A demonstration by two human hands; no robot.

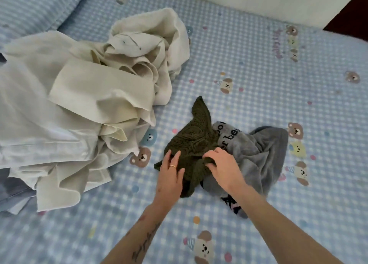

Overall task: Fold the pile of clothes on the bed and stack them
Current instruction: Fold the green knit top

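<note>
Olive knit garment (191, 144) lies crumpled mid-bed (258, 68), overlapping a grey printed top (253, 154) to its right. Left hand (171, 172) rests flat on the knit w/ fingers spread. Right hand (223, 164) pinches a fold of the knit, fingers curled, though the grip is partly hidden. Cream clothes pile (79, 104) sits well apart at left.

cream pile (79, 96) blocks left, bedsheet (258, 64) open right

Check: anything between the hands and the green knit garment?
Nothing. Both the left hand and right hand are already on the green knit garment, which lies partly over the grey garment with no cover on top.
</note>
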